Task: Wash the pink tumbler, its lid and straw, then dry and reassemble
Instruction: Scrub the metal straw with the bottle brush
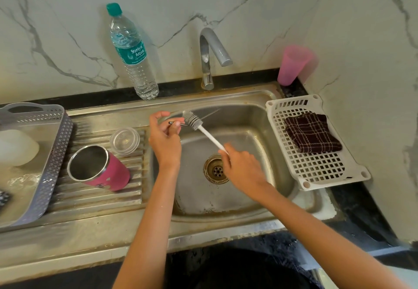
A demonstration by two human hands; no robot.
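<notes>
Straw cleaning is under way: your left hand [165, 136] pinches the straw [173, 122] over the sink [248, 198], while your right hand [241, 167] grips the brush [204, 131] by its handle. The tumbler [117, 172] and lid [124, 140] rest on the left drainboard, and you cannot tell whether they are washed. Drying and reassembly remain. The cloth [313, 133] waits in the right basket [321, 170]. The tap [208, 58] appears to be off.

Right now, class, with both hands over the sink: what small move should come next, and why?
Probably draw the brush along the straw: the left hand pinches the straw, the right hand grips the brush's white handle, and its grey head lies against the straw above the sink, so scrubbing seems to be the step at hand.
</notes>
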